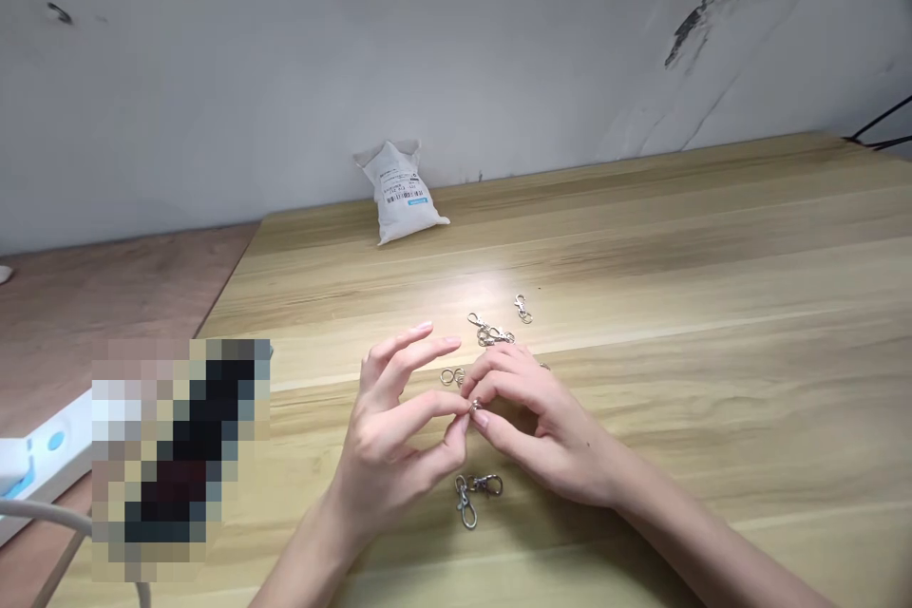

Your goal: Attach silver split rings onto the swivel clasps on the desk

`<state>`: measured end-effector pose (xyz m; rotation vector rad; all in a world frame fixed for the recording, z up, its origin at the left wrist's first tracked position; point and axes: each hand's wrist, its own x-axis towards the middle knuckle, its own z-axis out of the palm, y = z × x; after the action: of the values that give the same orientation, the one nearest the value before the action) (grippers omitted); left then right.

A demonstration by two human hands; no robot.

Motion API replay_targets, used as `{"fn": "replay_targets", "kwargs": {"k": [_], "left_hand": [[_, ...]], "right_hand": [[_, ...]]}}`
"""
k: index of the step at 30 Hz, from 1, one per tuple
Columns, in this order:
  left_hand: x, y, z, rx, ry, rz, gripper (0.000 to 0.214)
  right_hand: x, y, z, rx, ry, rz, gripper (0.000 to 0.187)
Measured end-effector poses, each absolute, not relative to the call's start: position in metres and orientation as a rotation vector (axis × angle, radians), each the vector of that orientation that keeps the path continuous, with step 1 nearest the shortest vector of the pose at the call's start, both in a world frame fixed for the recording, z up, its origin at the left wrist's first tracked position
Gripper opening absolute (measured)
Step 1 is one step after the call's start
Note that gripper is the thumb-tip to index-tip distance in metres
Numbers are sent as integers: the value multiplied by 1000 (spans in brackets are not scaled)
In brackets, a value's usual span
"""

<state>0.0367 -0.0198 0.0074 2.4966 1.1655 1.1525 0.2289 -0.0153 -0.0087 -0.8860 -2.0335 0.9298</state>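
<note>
My left hand [399, 432] and my right hand [531, 423] meet over the wooden table [712, 304], both pinching one small metal ring [474, 406] between thumb and forefinger. The left hand's other fingers fan upward. Just below the hands lie two joined silver clasps [474, 491]. Small split rings [451, 376] rest beside the left fingertips. Beyond the right hand lie a cluster of silver clasps [490, 332] and one single clasp [522, 309].
A small white pouch with a barcode label [399, 192] stands at the table's far edge by the wall. A white power strip [43, 456] with a cable sits at the left, beside a blurred-out patch. A lower reddish surface [106, 285] adjoins the table's left side.
</note>
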Motion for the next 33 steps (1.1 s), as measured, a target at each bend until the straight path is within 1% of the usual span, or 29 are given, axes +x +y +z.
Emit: {"fn": "replay_targets", "kwargs": {"k": [4,10,14,18,22,25,27,28,31,33], "left_hand": [[35,-21,8,2520,1226,1119,20],[34,-18,4,2487,1393,903,14],[34,-17,2,2498,1426,855,13],[33,-18,1,2533,1411,850,12],[34,-17,2,2538,1386,960,12],[37,-17,4,2558,1345,1099,13],[39,-18,5,2582,1314,1179,14],[39,-18,5,2596,1302,1212,14],[39,-19,6,2649,1276,1270,15],[37,-19,7,2670,1280,1288,16]], "right_hand": [[229,-12,-13,-897,-2030,849,11],[230,-6,-19,-936,-2086,384,10],[228,-11,-17,-875,-2128,309,14],[224,-17,-13,-770,-2181,363,11],[225,-16,-12,-838,-2045,424,20],[230,-13,-13,-970,-1989,478,10],[232,-11,-14,-978,-2048,589,23],[233,-11,-14,-964,-2085,649,25],[232,-12,-15,-908,-2130,788,13],[232,-12,-15,-882,-2118,848,14]]}}
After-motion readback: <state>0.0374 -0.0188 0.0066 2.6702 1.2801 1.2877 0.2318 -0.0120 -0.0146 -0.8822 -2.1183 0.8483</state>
